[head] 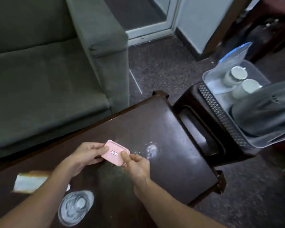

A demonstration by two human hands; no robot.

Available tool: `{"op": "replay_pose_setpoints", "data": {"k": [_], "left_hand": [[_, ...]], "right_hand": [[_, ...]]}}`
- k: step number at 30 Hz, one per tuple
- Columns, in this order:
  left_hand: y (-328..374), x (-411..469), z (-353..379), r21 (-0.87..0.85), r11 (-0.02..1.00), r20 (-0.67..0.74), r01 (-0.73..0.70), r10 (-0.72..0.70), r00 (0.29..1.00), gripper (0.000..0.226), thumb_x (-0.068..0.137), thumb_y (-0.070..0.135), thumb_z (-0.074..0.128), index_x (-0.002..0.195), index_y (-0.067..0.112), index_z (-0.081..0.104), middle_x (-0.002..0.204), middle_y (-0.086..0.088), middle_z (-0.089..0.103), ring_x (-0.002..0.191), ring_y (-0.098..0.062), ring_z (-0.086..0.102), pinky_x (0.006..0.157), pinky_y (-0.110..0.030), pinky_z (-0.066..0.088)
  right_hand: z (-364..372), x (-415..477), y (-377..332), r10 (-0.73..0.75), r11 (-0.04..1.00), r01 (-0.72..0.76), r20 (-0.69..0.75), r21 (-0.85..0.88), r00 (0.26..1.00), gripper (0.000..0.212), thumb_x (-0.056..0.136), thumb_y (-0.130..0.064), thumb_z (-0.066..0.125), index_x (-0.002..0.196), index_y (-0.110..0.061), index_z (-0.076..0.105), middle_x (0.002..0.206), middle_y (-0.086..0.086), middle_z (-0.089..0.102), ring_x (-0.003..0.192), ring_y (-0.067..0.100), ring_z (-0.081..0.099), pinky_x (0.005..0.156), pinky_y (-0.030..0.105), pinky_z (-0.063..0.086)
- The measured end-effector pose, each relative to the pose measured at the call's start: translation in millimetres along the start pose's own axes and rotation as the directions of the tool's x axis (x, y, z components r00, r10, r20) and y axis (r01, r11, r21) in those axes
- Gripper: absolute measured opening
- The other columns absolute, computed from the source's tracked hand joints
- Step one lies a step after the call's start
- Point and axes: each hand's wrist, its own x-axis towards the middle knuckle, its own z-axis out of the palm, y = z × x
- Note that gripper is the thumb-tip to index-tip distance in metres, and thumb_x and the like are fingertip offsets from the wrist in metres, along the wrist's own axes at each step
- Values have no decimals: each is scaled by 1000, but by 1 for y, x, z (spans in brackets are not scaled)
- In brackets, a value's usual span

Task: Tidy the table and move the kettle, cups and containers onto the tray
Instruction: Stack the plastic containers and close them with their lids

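Observation:
A small pink container (115,153) with a label on its lid is held just above the dark wooden table (171,145). My left hand (87,154) grips its left end, and my right hand (135,163) pinches its right end. A clear glass (75,207) stands on the table near my left forearm. At the right, a clear plastic tray (260,142) rests on a dark stool and holds two white cups (237,74) (248,88) and a grey kettle (262,116).
A white and tan box (30,181) lies on the table at the left. A grey sofa (48,71) stands behind the table. A blue-edged plastic bag (234,55) leans at the tray's far side. Dark carpet surrounds the table and stool.

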Motion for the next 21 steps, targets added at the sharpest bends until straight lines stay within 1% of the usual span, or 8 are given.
{"op": "replay_pose_setpoints", "data": {"k": [2, 5, 8, 11, 14, 17, 19, 21], "left_hand": [[36, 5, 31, 24, 998, 30, -61, 61, 998, 25, 98, 15, 66, 121, 10, 74, 111, -7, 79, 113, -18, 70, 86, -24, 56], [104, 16, 89, 55, 977, 60, -205, 201, 978, 24, 97, 11, 67, 120, 6, 74, 115, -15, 76, 109, -24, 71, 98, -34, 55], [183, 25, 155, 178, 898, 101, -403, 391, 915, 18, 97, 14, 68, 113, 12, 77, 105, -11, 76, 93, -19, 63, 87, -31, 49], [261, 36, 213, 247, 812, 186, -528, 495, 849, 17, 98, 16, 67, 110, 11, 78, 94, -8, 74, 85, -16, 60, 78, -29, 47], [321, 52, 261, 359, 718, 276, -596, 528, 803, 19, 99, 19, 66, 110, 9, 79, 78, 4, 73, 67, -4, 56, 66, -22, 44], [355, 70, 297, 497, 602, 364, -625, 509, 780, 19, 99, 20, 67, 106, 9, 80, 91, -6, 76, 78, -9, 58, 77, -30, 47], [363, 80, 318, 560, 559, 399, -612, 466, 790, 19, 100, 19, 65, 101, 6, 79, 90, -9, 73, 82, -16, 58, 86, -40, 52], [364, 91, 334, 621, 524, 414, -583, 412, 811, 22, 101, 18, 63, 95, 4, 78, 84, -10, 69, 77, -20, 57, 85, -44, 54]], "right_hand": [[-29, 5, -34, -63, 998, 64, -38, 27, 997, 41, 78, -36, 89, 103, -5, 78, 96, 8, 81, 98, 28, 77, 98, 50, 58], [-79, 12, -102, -187, 977, 198, -122, 78, 975, 37, 81, -37, 87, 99, -6, 80, 92, 7, 81, 93, 27, 77, 93, 48, 60], [-129, 16, -173, -281, 936, 322, -254, 139, 926, 36, 86, -41, 82, 100, -8, 81, 91, 7, 81, 91, 25, 76, 89, 43, 59], [-166, 16, -232, -341, 862, 448, -383, 237, 858, 29, 90, -42, 78, 91, -14, 82, 77, -4, 79, 76, 12, 72, 80, 37, 59], [-194, 21, -274, -321, 798, 508, -484, 325, 814, 31, 94, -40, 74, 95, -11, 82, 69, -13, 75, 69, 5, 67, 74, 29, 58], [-212, 35, -297, -251, 810, 492, -571, 318, 782, 31, 98, -43, 67, 99, -16, 82, 72, -13, 75, 68, 5, 67, 74, 28, 57], [-219, 46, -304, -185, 856, 435, -621, 278, 762, 34, 101, -44, 60, 105, -17, 80, 83, -5, 76, 77, 15, 69, 79, 32, 55], [-223, 57, -309, -115, 908, 345, -651, 237, 751, 37, 103, -42, 54, 112, -15, 78, 100, 7, 77, 94, 30, 69, 84, 35, 52]]}}
